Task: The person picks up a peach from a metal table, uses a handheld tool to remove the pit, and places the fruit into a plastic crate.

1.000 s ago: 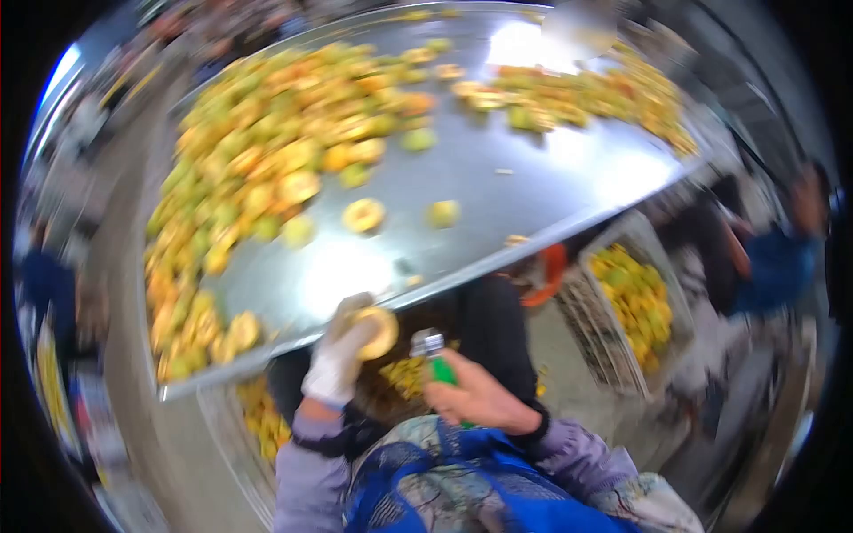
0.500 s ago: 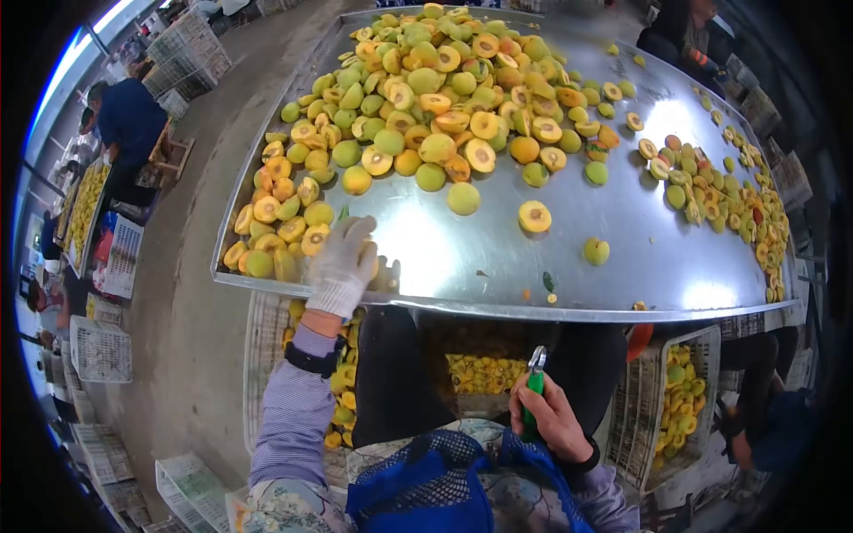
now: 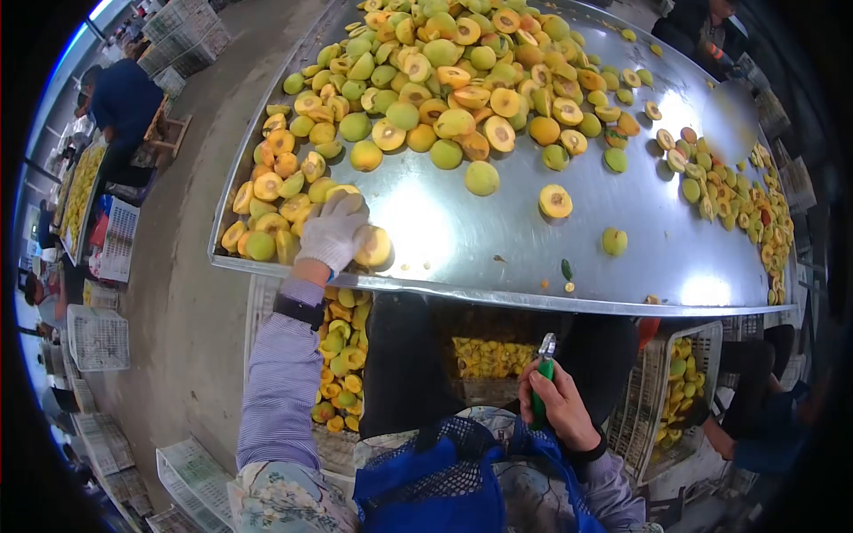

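Note:
My left hand (image 3: 332, 233), in a pale glove, is over the front left part of the metal table (image 3: 426, 213), among halved yellow-green fruit (image 3: 267, 186). Its fingers point away from me and partly bend over fruit; whether it grips one is hidden. A cut half (image 3: 372, 247) lies beside its fingers. My bare right hand (image 3: 560, 404) is wrapped round the green handle of a small tool (image 3: 545, 364) with a metal tip, below the table edge, above my lap. A large pile of whole and halved fruit (image 3: 462, 80) covers the table's far side.
Crates with fruit stand under the table edge at the left (image 3: 342, 355), centre (image 3: 489, 357) and right (image 3: 680, 391). More fruit (image 3: 729, 191) lies at the table's right. Co-workers sit at the far right, lower right and left. Stacked crates (image 3: 182, 35) stand behind.
My left hand has moved slightly up and left over the fruit, and a cut half now shows beside it. My right hand still holds the tool. The view has shifted slightly.

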A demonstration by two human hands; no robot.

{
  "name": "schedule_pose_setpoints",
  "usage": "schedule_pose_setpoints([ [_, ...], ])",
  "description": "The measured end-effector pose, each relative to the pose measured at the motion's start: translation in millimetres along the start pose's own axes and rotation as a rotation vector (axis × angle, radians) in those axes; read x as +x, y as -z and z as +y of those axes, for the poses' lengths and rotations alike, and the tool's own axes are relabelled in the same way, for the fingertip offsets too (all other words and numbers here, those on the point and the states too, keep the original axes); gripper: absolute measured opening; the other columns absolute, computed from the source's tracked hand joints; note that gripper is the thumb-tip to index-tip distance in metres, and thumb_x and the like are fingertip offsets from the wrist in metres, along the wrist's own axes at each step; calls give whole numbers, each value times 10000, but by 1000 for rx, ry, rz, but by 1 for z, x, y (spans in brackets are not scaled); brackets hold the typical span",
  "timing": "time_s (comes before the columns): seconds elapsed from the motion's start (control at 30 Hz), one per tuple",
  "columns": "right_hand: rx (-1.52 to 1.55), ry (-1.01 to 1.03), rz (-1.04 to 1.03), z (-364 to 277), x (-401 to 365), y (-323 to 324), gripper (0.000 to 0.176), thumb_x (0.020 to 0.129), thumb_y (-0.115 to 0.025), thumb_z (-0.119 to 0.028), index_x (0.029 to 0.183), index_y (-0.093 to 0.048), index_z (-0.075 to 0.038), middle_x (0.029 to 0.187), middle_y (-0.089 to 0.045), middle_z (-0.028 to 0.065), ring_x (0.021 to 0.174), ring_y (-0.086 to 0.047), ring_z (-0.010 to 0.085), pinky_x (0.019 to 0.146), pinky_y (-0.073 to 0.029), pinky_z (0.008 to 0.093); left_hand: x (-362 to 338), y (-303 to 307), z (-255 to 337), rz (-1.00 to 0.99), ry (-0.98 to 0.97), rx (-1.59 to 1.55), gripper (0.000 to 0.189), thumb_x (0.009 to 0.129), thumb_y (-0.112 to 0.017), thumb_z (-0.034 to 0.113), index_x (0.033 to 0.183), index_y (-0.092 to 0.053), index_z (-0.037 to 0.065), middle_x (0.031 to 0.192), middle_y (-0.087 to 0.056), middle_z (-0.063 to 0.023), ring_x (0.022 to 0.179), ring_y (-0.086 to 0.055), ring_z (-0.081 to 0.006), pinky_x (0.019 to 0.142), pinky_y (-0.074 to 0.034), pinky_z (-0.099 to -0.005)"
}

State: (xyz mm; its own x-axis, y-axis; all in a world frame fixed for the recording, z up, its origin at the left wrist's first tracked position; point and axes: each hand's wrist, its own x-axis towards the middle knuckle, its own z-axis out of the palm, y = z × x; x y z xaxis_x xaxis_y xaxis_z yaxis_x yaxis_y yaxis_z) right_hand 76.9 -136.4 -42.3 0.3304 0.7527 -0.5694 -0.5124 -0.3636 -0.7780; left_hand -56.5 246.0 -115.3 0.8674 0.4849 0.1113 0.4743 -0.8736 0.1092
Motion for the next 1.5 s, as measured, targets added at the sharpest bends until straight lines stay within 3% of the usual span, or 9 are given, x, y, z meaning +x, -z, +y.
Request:
schedule_pose_setpoints([
  [0.23,-163,26,-143,-2,2,-3,247,996,-356,-243,1086,-454,-35,656,-502,12,584,-500,102,571,-407,244,-10,6,21,123,-45,-114,459,728,-651,243,1166,-558,141,1189,-541,-100,1142,-480,-324,915,-421,-423],
  [0.43,-140,80,-211,2,1,-9,238,975,-401,-318,992,-455,-87,608,-452,-8,476,-478,90,467,-392,249,-2,7,36,-348,248,-128,766,640,-694,190,1335,-393,75,1238,-484,-222,1095,-514,-394,937,-426,-407],
  [0.77,-320,161,-149,12,-2,3,270,959,-418,-348,1038,-405,-90,678,-471,54,569,-512,175,532,-399,322,16,-35,7,-243,217,-383,634,787,-632,239,1336,-414,9,1298,-482,-248,1211,-476,-301,986,-371,-349],
  [0.9,-208,253,-153,22,0,4,226,970,-411,-331,1025,-402,-113,630,-477,36,493,-523,152,468,-403,288,31,-27,25,-501,337,-506,534,669,-690,176,1143,-522,-4,1103,-583,-191,958,-601,-280,861,-465,-340],
  [1.0,-191,348,-196,29,2,7,221,989,-381,-331,1040,-414,-118,651,-497,34,462,-518,126,435,-405,247,38,-63,-5,-378,50,-382,436,677,-691,145,1054,-529,-2,1000,-576,-152,833,-608,-264,750,-503,-333],
  [1.17,-299,541,-30,38,9,5,284,948,-448,-354,1068,-429,-97,584,-507,113,498,-580,240,488,-446,351,12,19,96,-321,677,-1412,366,719,-661,102,1051,-542,3,978,-573,-139,843,-606,-252,695,-510,-314],
  [1.23,-292,471,-3,22,-3,6,267,934,-470,-343,1054,-458,-104,627,-526,159,561,-567,305,529,-433,399,-2,39,124,-23,279,-1218,519,783,-639,152,1264,-458,77,998,-606,-103,824,-603,-175,594,-500,-312],
  [1.3,-338,455,17,-2,-18,6,236,930,-491,-314,1025,-462,-100,624,-513,169,570,-549,350,529,-413,411,-10,55,155,-69,556,-1699,416,827,-626,195,1210,-497,96,994,-604,-84,819,-599,-175,582,-495,-279],
  [1.5,-441,468,121,-22,-35,5,207,918,-514,-261,983,-445,-77,657,-527,192,623,-564,395,536,-421,418,-27,78,239,-232,379,-2027,455,897,-557,281,1260,-419,44,1107,-570,-155,928,-610,-265,613,-538,-320],
])
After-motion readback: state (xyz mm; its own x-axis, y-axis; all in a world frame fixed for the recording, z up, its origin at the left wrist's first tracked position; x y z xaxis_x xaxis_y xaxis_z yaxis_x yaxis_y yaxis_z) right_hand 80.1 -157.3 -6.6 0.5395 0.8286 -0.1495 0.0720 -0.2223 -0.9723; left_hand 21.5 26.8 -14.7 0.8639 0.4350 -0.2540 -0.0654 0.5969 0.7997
